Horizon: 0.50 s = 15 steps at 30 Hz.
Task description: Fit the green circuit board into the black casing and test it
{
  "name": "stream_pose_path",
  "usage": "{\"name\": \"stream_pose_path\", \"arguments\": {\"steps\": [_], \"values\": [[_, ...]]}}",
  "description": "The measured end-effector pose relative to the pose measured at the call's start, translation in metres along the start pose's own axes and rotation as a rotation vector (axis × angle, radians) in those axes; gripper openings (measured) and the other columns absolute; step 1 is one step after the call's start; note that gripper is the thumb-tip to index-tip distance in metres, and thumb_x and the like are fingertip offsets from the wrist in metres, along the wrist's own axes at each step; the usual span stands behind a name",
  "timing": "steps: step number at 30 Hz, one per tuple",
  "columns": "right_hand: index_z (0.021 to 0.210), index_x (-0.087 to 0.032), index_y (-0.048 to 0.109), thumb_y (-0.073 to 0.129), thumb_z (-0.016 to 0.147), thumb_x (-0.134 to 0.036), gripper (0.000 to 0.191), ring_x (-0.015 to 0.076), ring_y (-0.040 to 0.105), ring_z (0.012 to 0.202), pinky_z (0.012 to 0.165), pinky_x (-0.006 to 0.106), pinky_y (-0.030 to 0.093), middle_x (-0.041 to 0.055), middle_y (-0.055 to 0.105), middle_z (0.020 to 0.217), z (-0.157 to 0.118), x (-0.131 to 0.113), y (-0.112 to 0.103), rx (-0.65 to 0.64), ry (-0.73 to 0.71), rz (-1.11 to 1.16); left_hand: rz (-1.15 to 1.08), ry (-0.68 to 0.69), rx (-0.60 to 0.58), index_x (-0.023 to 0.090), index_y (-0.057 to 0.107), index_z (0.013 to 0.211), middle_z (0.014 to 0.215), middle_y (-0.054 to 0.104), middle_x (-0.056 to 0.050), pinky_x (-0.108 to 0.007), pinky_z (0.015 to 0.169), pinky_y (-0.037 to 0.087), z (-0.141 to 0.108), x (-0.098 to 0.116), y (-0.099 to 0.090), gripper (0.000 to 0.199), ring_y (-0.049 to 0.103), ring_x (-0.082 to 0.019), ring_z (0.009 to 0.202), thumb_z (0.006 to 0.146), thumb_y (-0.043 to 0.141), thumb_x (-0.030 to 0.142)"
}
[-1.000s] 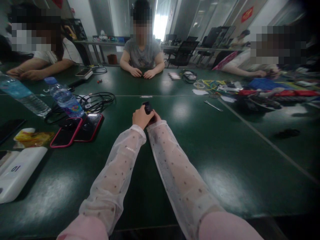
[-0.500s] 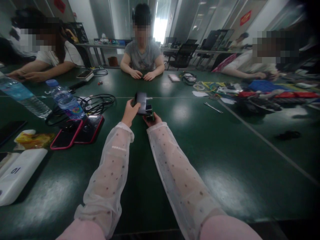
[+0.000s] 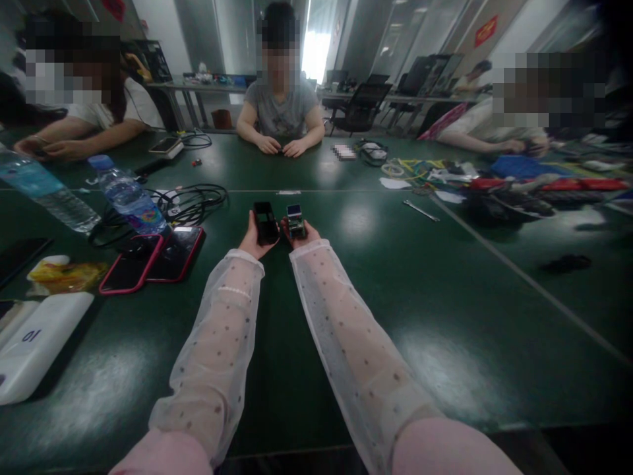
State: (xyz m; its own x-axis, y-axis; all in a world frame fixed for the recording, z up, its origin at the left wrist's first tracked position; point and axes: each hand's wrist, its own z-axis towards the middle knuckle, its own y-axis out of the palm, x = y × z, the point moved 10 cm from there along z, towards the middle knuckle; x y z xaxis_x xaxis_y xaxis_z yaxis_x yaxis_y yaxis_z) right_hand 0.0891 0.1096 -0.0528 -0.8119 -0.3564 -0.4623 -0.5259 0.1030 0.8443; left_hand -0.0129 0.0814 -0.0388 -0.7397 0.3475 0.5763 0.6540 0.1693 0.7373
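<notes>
A black plastic cover (image 3: 266, 224) with a window-like opening near its top lies in my left hand (image 3: 252, 241). Its hollow-looking side is turned up to me, and my fingers curl round its edges. Just to the right, my right hand (image 3: 310, 235) holds a small circuit board (image 3: 297, 227) with a little screen (image 3: 293, 210) at its far end. Cover and board are side by side with a narrow gap between them, above the dark green table (image 3: 346, 297). Fine details of the board are too small to make out.
On my left are two phones in red cases (image 3: 131, 264), a water bottle (image 3: 131, 198), coiled black cables (image 3: 198, 201) and a white device (image 3: 44, 349). A wrench (image 3: 420, 210) and a heap of cables and tools (image 3: 519, 188) lie right. People sit across the table.
The cover in my left hand has come away from over the board, moving left and down, and has turned its inner side up. The board now shows fully in my right hand.
</notes>
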Motion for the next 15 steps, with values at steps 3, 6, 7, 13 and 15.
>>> {"name": "stream_pose_path", "arguments": {"steps": [3, 6, 7, 13, 15], "values": [[0.114, -0.012, 0.057, 0.026, 0.097, -0.029, 0.039, 0.0167, 0.069, 0.076, 0.067, 0.03, 0.059, 0.0066, 0.071, 0.08, -0.0002, -0.0004, 0.0001, -0.005, -0.004, 0.007, -0.003, -0.001, -0.012, 0.013, 0.062, 0.095, 0.072, 0.063, -0.006, -0.025, 0.062, 0.052, -0.0035, 0.0011, 0.0033, 0.062, 0.061, -0.013, 0.065, 0.083, 0.038, 0.07], [0.116, -0.013, 0.056, 0.028, 0.097, -0.029, 0.038, 0.0167, 0.069, 0.075, 0.068, 0.03, 0.06, 0.0065, 0.071, 0.081, 0.0007, 0.0002, -0.0006, -0.003, -0.002, 0.012, 0.005, -0.01, -0.017, 0.013, 0.062, 0.097, 0.071, 0.063, -0.006, -0.025, 0.061, 0.052, -0.0048, 0.0004, 0.0035, 0.063, 0.061, -0.013, 0.064, 0.082, 0.039, 0.07], [0.116, -0.013, 0.056, 0.028, 0.097, -0.029, 0.037, 0.0166, 0.069, 0.075, 0.067, 0.03, 0.06, 0.0064, 0.071, 0.081, 0.0013, 0.0006, -0.0012, 0.0, 0.001, 0.011, 0.01, -0.013, -0.021, 0.013, 0.062, 0.097, 0.071, 0.063, -0.006, -0.025, 0.06, 0.052, -0.0044, 0.0001, 0.0032, 0.063, 0.061, -0.013, 0.064, 0.082, 0.039, 0.07], [0.112, -0.013, 0.057, 0.031, 0.096, -0.026, 0.033, 0.0159, 0.069, 0.073, 0.064, 0.027, 0.06, 0.006, 0.071, 0.078, 0.0039, 0.0001, -0.0029, 0.011, -0.001, 0.008, 0.032, -0.009, -0.037, 0.014, 0.062, 0.095, 0.068, 0.063, -0.005, -0.025, 0.058, 0.051, 0.0018, 0.0, -0.0006, 0.064, 0.06, -0.013, 0.061, 0.083, 0.036, 0.071], [0.107, -0.013, 0.058, 0.032, 0.096, -0.025, 0.031, 0.0153, 0.069, 0.071, 0.062, 0.025, 0.059, 0.0054, 0.071, 0.076, 0.0031, 0.0006, -0.0022, 0.018, 0.002, -0.009, 0.053, -0.001, -0.02, 0.014, 0.062, 0.093, 0.068, 0.063, -0.005, -0.025, 0.058, 0.051, 0.0039, 0.0001, -0.0025, 0.065, 0.06, -0.014, 0.061, 0.082, 0.036, 0.072]]}}
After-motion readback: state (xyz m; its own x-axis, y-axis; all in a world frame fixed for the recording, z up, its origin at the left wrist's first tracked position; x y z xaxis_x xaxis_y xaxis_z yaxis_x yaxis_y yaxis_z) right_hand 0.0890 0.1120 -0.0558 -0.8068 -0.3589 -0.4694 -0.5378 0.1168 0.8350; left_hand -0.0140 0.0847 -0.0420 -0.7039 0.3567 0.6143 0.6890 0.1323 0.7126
